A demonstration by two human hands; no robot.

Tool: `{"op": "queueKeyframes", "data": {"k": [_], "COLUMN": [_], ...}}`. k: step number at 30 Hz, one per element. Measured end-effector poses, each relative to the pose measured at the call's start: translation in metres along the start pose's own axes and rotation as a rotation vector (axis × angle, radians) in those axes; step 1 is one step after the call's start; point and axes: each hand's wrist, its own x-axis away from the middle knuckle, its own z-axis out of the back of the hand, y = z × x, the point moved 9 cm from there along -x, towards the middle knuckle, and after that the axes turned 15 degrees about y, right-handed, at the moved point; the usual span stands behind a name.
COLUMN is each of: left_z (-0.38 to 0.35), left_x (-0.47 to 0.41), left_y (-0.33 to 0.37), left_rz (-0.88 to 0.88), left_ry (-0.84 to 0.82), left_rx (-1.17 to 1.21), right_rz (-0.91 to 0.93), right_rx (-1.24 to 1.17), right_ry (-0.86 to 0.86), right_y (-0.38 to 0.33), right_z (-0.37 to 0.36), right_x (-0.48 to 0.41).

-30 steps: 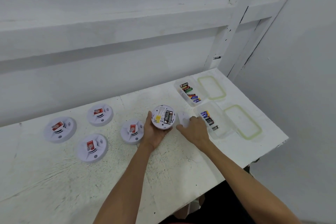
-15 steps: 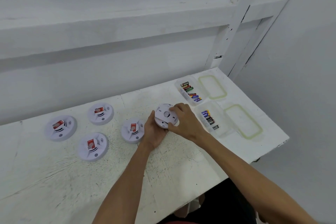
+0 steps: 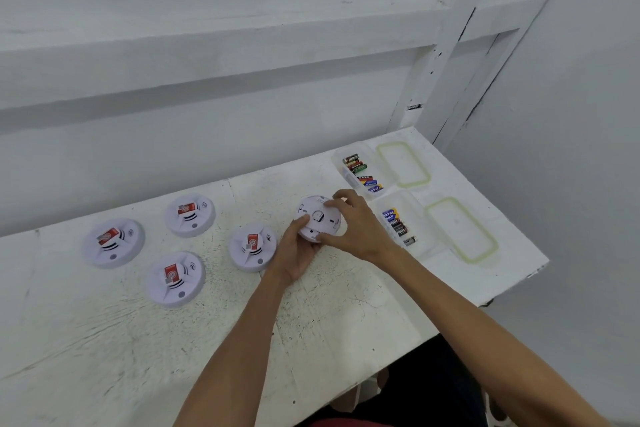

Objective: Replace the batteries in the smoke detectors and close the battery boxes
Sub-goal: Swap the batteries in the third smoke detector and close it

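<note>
Head camera: A person's two bare hands grasp one round white plastic smoke detector (image 3: 317, 217) just above the far middle of a scuffed white-painted table (image 3: 104, 340). The left hand (image 3: 294, 251) cups the disc from below and from its left, thumb laid across the upper face. The right hand (image 3: 355, 224) curls over the right rim, fingertips on the far edge and thumb pinching the near edge. The disc is round, so it has no long axis. Its flat back, with a small centre hub, faces up towards the camera and tilts slightly to the left.

Four more white round smoke detectors lie domed side up to the left, each with a red label on top: the far-left smoke detector (image 3: 112, 243), the back smoke detector (image 3: 189, 215), the front smoke detector (image 3: 175, 279), and the nearest smoke detector (image 3: 252, 246), which is just beside the left hand.

To the right stand two open clear plastic boxes. The far box (image 3: 373, 157) holds mixed-colour batteries (image 3: 360, 172), and the near box (image 3: 417, 218) holds blue and black batteries (image 3: 396, 224). In both, the cells lie side by side across the box's length. A clear lid with a green seal lies right of each: far lid (image 3: 403, 165), near lid (image 3: 460, 229).
</note>
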Motion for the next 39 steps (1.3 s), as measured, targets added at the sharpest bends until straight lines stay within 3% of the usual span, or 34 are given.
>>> {"op": "queueKeyframes", "data": {"k": [6, 15, 23, 26, 31, 39], "left_z": [0.0, 0.001, 0.004, 0.003, -0.001, -0.008], "left_x": [-0.001, 0.001, 0.004, 0.006, 0.005, 0.007], "left_y": [-0.004, -0.001, 0.004, 0.003, -0.004, -0.003], "left_rz": [-0.025, -0.081, -0.13, -0.117, -0.032, -0.007], "left_ry": [-0.007, 0.03, 0.093, 0.073, -0.015, -0.074], "left_rx": [-0.077, -0.138, -0.12, -0.074, -0.057, -0.042], "right_rz": [-0.026, -0.197, -0.21, -0.161, -0.276, 0.002], "right_rx": [0.027, -0.166, -0.223, -0.21, -0.186, 0.135], "right_ry": [0.028, 0.086, 0.122, 0.094, 0.117, 0.145], "right_y": [0.01, 0.034, 0.029, 0.02, 0.033, 0.018], "right_z": [-0.01, -0.01, -0.011, -0.009, -0.007, -0.007], "right_x": [0.013, 0.018, 0.019, 0.022, 0.025, 0.006]}}
